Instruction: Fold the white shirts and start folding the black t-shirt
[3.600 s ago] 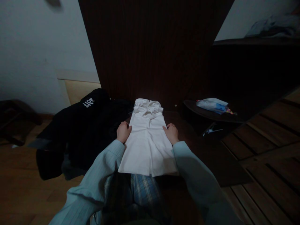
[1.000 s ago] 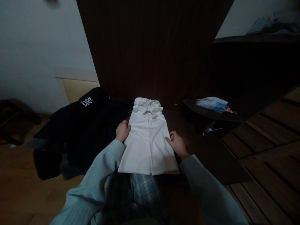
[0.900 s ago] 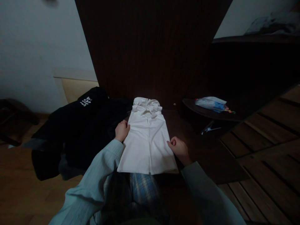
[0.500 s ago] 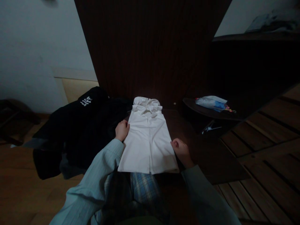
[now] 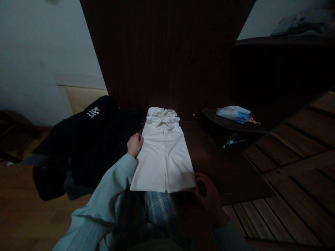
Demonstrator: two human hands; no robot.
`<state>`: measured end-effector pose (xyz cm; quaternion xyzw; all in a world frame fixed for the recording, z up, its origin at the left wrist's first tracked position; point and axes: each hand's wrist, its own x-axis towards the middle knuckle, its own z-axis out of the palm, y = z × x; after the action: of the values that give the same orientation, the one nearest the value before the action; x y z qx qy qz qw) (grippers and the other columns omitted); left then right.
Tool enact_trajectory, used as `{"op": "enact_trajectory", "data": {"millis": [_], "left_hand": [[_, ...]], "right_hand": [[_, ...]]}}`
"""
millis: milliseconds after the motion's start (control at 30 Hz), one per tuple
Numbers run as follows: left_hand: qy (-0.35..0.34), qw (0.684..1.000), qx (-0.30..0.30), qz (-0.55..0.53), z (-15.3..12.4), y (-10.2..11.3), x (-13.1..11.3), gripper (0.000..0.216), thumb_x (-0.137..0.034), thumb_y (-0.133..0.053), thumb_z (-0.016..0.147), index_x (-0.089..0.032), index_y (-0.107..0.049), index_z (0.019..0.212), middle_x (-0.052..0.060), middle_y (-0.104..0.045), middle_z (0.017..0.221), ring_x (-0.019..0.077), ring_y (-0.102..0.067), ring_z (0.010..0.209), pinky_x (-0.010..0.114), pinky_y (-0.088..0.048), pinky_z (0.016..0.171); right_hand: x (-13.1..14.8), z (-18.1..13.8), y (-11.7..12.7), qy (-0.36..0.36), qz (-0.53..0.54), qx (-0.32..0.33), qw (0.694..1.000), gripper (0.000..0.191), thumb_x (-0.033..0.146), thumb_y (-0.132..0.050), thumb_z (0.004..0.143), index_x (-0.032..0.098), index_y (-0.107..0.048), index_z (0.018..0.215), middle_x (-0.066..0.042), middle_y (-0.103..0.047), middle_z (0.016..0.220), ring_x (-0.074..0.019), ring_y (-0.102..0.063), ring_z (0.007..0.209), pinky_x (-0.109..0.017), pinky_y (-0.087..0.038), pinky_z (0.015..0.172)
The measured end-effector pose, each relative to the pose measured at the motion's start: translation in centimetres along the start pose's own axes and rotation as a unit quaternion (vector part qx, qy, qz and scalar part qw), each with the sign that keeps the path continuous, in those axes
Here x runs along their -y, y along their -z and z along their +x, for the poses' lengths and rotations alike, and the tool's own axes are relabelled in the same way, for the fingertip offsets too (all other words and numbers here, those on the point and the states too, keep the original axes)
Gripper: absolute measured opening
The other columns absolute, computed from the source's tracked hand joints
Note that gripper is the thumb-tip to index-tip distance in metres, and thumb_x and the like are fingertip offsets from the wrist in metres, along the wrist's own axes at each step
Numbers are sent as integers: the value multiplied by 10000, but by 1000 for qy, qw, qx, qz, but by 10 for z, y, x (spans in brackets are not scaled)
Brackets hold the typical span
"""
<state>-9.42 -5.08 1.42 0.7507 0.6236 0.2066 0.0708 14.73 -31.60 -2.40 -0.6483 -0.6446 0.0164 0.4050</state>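
A white garment [image 5: 157, 157] lies spread out on a dark wooden surface, its far end gathered and ruffled with a small opening below the folds. A seam or slit runs down its middle to the near hem. My left hand [image 5: 134, 144] is closed at the garment's left side, fingers curled over its edge. At the lower right corner, my right hand [image 5: 208, 195] has its thumb and fingers bent around the hem; this hand is dim and slightly blurred.
Black clothing [image 5: 75, 146] with white lettering is piled on the left. To the right, a plastic packet [image 5: 234, 114] rests on a dark curved shelf [image 5: 251, 128], with a small whitish object [image 5: 232, 142] below. A dark upright panel [image 5: 167, 55] stands behind; wooden slats [image 5: 300, 191] lie at right.
My right hand has moved down along the garment's right edge, from partway up its side to the bottom corner. My left hand keeps its place at the left edge.
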Motion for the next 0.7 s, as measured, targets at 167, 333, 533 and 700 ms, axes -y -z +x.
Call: {"op": "enact_trajectory", "data": {"millis": [167, 333, 533, 700], "left_hand": [[-4, 1000, 2, 4, 1, 0, 0, 192, -294, -427, 828, -179, -566, 892, 75, -637, 929, 194, -582, 878, 256, -423, 695], [-3, 1000, -1, 2, 0, 1, 0, 190, -279, -427, 830, -173, -571, 897, 82, -639, 919, 204, -583, 875, 262, -424, 689], [-9, 1000, 0, 0, 0, 1, 0, 203, -268, -412, 839, -166, -575, 906, 89, -642, 923, 208, -582, 878, 266, -424, 689], [-4, 1000, 4, -1, 1, 0, 1, 219, -252, -388, 854, -166, -584, 899, 92, -650, 920, 205, -585, 880, 261, -420, 700]], "right_hand": [[-2, -1, -2, 56, -48, -44, 996, 161, 149, -480, 723, 254, -563, 812, -61, -627, 913, -212, -584, 878, -409, -477, 779], [1, 3, 16, 116, -77, 54, 989, 215, 99, -460, 706, 251, -602, 762, -47, -628, 872, -198, -577, 862, -374, -480, 749], [31, 18, 8, 112, -82, 82, 987, 110, 220, -513, 766, 223, -588, 846, -64, -611, 914, -204, -550, 891, -366, -450, 778], [62, 44, -31, 68, -77, 108, 989, 100, 279, -500, 812, 201, -531, 755, -19, -580, 739, -150, -539, 719, -274, -427, 653]]}}
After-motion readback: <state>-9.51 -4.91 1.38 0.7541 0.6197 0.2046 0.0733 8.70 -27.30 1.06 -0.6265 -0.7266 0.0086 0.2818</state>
